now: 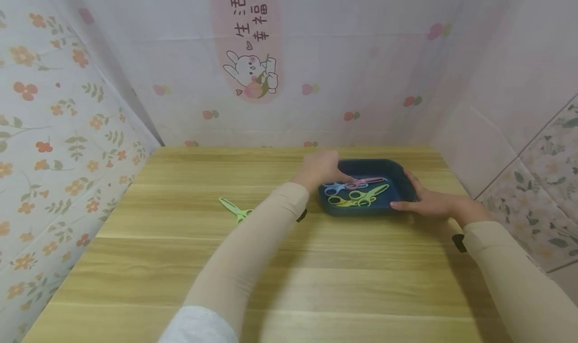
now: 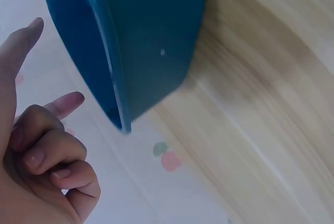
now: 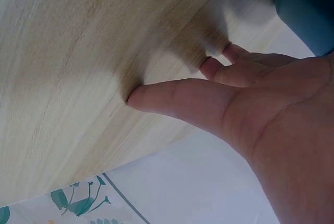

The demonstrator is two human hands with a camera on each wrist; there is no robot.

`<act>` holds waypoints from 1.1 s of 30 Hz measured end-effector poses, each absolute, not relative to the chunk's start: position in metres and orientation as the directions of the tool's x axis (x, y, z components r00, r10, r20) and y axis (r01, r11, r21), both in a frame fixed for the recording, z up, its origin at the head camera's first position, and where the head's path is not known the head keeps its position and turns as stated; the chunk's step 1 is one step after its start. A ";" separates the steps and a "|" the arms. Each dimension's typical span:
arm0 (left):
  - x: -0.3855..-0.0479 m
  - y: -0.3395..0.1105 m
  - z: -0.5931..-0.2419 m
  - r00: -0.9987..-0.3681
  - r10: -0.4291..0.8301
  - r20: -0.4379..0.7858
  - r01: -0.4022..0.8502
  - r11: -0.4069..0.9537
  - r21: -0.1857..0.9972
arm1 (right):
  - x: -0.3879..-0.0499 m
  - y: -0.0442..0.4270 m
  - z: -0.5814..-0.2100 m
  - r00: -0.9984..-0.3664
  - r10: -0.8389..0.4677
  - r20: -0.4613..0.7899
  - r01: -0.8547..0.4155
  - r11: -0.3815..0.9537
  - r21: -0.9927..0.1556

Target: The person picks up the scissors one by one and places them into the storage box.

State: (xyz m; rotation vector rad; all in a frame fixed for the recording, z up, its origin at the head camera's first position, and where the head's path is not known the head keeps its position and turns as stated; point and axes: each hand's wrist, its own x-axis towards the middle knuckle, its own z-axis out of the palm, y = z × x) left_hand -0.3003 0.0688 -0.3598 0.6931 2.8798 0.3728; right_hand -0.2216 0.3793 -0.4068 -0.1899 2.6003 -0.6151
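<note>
A dark blue-green tray sits on the table with several pairs of scissors inside. Pink scissors, blue scissors, green scissors and yellow scissors overlap there. My left hand, slightly blurred, is over the tray's left end. In the left wrist view its thumb and index finger are spread apart and hold nothing; its other fingers are bent. My right hand holds the tray's right end, thumb at the front rim. The right wrist view shows some fingers touching the table. Green scissors lie apart at left, partly hidden by my left sleeve.
The wood-grain table extends around the tray. A white printed cloth hangs behind it, with a flowered cloth at left and a panelled, flower-patterned wall at right. Dark wrist bands show at both cuffs.
</note>
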 end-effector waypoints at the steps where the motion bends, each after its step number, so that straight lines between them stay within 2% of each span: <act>1: -0.301 0.066 -0.358 -0.882 0.461 -0.096 0.421 0.863 0.278 | -0.222 0.379 -0.407 -0.885 -0.234 -0.403 -0.028 0.890 -0.455; 7: -0.306 0.044 -0.350 -0.902 0.427 -0.057 0.404 0.884 0.238 | -0.222 0.380 -0.406 -0.884 -0.235 -0.404 -0.029 0.890 -0.455; 12: -0.310 0.018 -0.344 -0.913 0.404 -0.064 0.368 0.880 0.299 | -0.223 0.379 -0.406 -0.884 -0.237 -0.403 -0.035 0.893 -0.448; 19: -0.305 -0.018 -0.334 -0.921 0.389 0.008 0.368 0.864 0.344 | -0.222 0.380 -0.408 -0.882 -0.248 -0.401 -0.035 0.883 -0.469; 33: -0.301 -0.090 -0.325 -0.963 0.262 -0.056 0.224 0.902 0.370 | -0.223 0.382 -0.408 -0.877 -0.261 -0.404 -0.048 0.883 -0.466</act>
